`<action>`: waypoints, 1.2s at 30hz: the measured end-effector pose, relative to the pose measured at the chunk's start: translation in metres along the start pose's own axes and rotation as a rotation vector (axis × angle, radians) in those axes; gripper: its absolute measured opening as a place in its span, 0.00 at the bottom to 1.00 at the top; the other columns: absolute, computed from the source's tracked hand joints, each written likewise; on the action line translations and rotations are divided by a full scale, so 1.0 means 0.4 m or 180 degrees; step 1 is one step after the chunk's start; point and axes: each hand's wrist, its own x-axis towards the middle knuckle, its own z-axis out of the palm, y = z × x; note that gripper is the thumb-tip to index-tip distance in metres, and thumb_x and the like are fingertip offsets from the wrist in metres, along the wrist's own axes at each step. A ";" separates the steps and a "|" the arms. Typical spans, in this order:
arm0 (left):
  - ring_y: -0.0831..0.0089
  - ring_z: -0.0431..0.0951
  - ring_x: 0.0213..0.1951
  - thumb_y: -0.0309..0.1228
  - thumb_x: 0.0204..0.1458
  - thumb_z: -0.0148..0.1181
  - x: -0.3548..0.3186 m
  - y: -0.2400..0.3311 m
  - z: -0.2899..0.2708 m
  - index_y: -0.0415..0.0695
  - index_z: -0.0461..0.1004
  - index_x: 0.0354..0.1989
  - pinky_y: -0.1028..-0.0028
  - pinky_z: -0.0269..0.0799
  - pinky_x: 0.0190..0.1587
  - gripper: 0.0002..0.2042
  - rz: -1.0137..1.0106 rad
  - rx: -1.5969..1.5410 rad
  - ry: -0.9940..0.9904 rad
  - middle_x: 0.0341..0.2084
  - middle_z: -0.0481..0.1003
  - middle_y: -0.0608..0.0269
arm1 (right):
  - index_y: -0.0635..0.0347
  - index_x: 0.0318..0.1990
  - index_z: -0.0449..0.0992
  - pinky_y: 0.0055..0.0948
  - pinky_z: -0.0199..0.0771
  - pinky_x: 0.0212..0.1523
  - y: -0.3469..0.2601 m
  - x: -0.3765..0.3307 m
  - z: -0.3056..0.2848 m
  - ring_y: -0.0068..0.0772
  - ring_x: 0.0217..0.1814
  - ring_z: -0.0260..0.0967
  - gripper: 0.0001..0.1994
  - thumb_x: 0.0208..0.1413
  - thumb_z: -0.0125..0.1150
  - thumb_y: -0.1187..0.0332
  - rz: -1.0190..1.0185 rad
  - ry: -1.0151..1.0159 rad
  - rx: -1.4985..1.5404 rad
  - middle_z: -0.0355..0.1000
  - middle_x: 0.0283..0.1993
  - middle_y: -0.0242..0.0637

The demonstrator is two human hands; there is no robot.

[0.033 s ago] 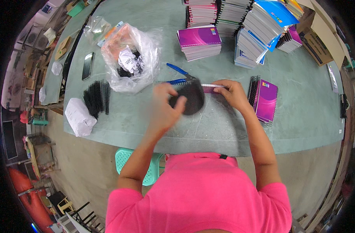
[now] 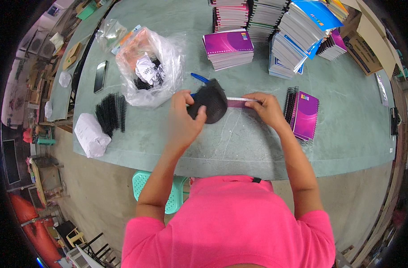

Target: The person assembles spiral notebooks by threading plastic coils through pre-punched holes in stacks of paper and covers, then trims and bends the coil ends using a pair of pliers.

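The two hands are apart over the counter [image 2: 347,125], and I see them working at either end of one low, narrow thing. The right hand [image 2: 267,108] pinches the end of a purple notebook [image 2: 236,103] between thumb and fingers; its white page edge faces away from the person. The notebook lies crosswise between the hands, its left part hidden from me by a black rounded piece [image 2: 210,105], whose kind I cannot make out. The left hand [image 2: 184,118] is at that piece's left edge, thumb and fingers parted and the palm blurred, so I cannot tell whether it grips anything.

Just beyond, blue-handled pliers [image 2: 199,78] show only in part behind the black piece. To my right lie purple spiral notebooks [image 2: 307,116]. To my left I find a bundle of black binding coils [image 2: 111,112] beside a white paper bundle [image 2: 92,135], then a dark phone [image 2: 100,76] and a clear plastic bag [image 2: 172,53] holding crumpled white paper [image 2: 146,69] and more black coils. Farther out, I see a purple notebook stack [image 2: 228,48], taller blue-covered stacks [image 2: 318,15] and a cardboard box [image 2: 364,52]. A mint-green stool [image 2: 142,182] stands below the near edge.
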 end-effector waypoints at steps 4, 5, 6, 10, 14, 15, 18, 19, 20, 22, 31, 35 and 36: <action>0.56 0.70 0.38 0.24 0.44 0.55 0.024 0.006 -0.012 0.45 0.66 0.51 0.64 0.67 0.43 0.22 0.0276 0.0250 -0.0493 0.37 0.71 0.52 | 0.60 0.38 0.78 0.30 0.69 0.39 0.006 -0.004 0.011 0.40 0.36 0.73 0.09 0.49 0.59 0.71 0.0162 -0.0002 0.0076 0.75 0.36 0.43; 0.57 0.71 0.37 0.23 0.45 0.54 0.030 0.020 -0.021 0.45 0.67 0.52 0.65 0.67 0.42 0.22 0.0479 0.0291 -0.0464 0.37 0.71 0.52 | 0.60 0.38 0.77 0.30 0.69 0.39 0.010 -0.004 0.011 0.40 0.36 0.73 0.09 0.49 0.59 0.71 0.0289 -0.0041 0.0132 0.75 0.36 0.43; 0.58 0.71 0.36 0.23 0.46 0.53 0.034 0.038 -0.032 0.46 0.67 0.53 0.65 0.67 0.41 0.22 0.0673 0.0325 -0.0460 0.37 0.72 0.53 | 0.60 0.38 0.77 0.30 0.69 0.38 0.006 -0.011 0.011 0.41 0.36 0.72 0.09 0.49 0.59 0.71 0.0261 -0.0010 0.0050 0.75 0.36 0.43; 0.60 0.71 0.34 0.24 0.47 0.55 0.010 0.021 -0.002 0.49 0.70 0.53 0.67 0.67 0.39 0.21 0.0464 0.0974 -0.0849 0.34 0.72 0.55 | 0.60 0.38 0.77 0.30 0.69 0.37 0.003 -0.028 0.021 0.42 0.35 0.72 0.08 0.49 0.59 0.72 0.0148 0.0247 -0.0053 0.74 0.35 0.45; 0.59 0.72 0.31 0.26 0.48 0.56 0.033 0.043 -0.017 0.54 0.70 0.52 0.66 0.68 0.38 0.20 0.0589 0.0093 0.0082 0.28 0.72 0.55 | 0.61 0.38 0.77 0.31 0.69 0.36 -0.011 -0.026 0.013 0.42 0.35 0.72 0.08 0.48 0.59 0.74 -0.0248 0.0485 -0.0443 0.74 0.35 0.45; 0.58 0.72 0.32 0.25 0.48 0.56 0.056 0.067 -0.037 0.54 0.70 0.53 0.66 0.68 0.37 0.21 0.0489 0.0279 0.0477 0.30 0.73 0.55 | 0.61 0.38 0.77 0.31 0.69 0.36 -0.009 -0.028 0.017 0.42 0.35 0.72 0.08 0.48 0.59 0.74 -0.0126 0.0458 -0.0366 0.74 0.35 0.45; 0.59 0.72 0.31 0.24 0.49 0.56 0.025 0.024 0.003 0.50 0.70 0.53 0.68 0.69 0.37 0.20 0.0516 0.0543 -0.0476 0.32 0.73 0.54 | 0.61 0.37 0.77 0.32 0.69 0.35 -0.006 -0.031 0.027 0.44 0.34 0.72 0.08 0.48 0.59 0.74 0.0082 0.0398 -0.0198 0.74 0.35 0.44; 0.61 0.73 0.33 0.24 0.49 0.56 0.016 0.021 -0.001 0.47 0.70 0.52 0.68 0.68 0.38 0.20 0.0362 0.0527 -0.0946 0.34 0.73 0.55 | 0.61 0.37 0.77 0.32 0.69 0.36 -0.009 -0.034 0.024 0.44 0.34 0.71 0.08 0.48 0.59 0.74 0.0049 0.0392 -0.0183 0.74 0.35 0.44; 0.61 0.73 0.34 0.25 0.48 0.56 0.021 0.021 0.000 0.48 0.70 0.52 0.68 0.69 0.38 0.20 0.0497 0.0389 -0.0499 0.34 0.73 0.55 | 0.61 0.37 0.77 0.33 0.69 0.36 -0.012 -0.034 0.021 0.45 0.34 0.71 0.08 0.48 0.59 0.73 0.0016 0.0387 -0.0167 0.74 0.34 0.44; 0.61 0.73 0.35 0.26 0.48 0.57 0.052 0.055 -0.013 0.49 0.70 0.52 0.67 0.69 0.39 0.20 0.0785 0.0111 0.0312 0.35 0.73 0.55 | 0.60 0.36 0.77 0.34 0.68 0.36 -0.012 -0.040 0.025 0.45 0.35 0.70 0.07 0.48 0.59 0.73 -0.0135 0.0483 -0.0427 0.74 0.34 0.43; 0.58 0.73 0.38 0.25 0.46 0.55 0.022 -0.004 -0.004 0.53 0.71 0.51 0.66 0.68 0.42 0.21 0.0365 0.0078 -0.0311 0.35 0.73 0.56 | 0.60 0.35 0.77 0.37 0.66 0.39 -0.033 -0.046 0.032 0.45 0.37 0.67 0.07 0.47 0.59 0.73 -0.0130 0.0537 -0.0532 0.74 0.34 0.40; 0.62 0.73 0.35 0.23 0.46 0.56 0.011 0.003 0.005 0.50 0.71 0.51 0.69 0.69 0.38 0.20 0.0794 0.1000 -0.1229 0.31 0.73 0.56 | 0.59 0.35 0.77 0.36 0.66 0.38 -0.021 -0.055 0.039 0.44 0.36 0.67 0.07 0.47 0.59 0.73 -0.0292 0.0602 -0.0751 0.74 0.34 0.40; 0.62 0.73 0.34 0.24 0.46 0.56 0.015 0.006 0.001 0.52 0.71 0.51 0.69 0.69 0.37 0.20 0.0789 0.0651 -0.0963 0.31 0.72 0.56 | 0.59 0.35 0.77 0.36 0.66 0.38 -0.025 -0.054 0.033 0.44 0.35 0.66 0.07 0.47 0.59 0.73 -0.0358 0.0632 -0.0893 0.74 0.33 0.39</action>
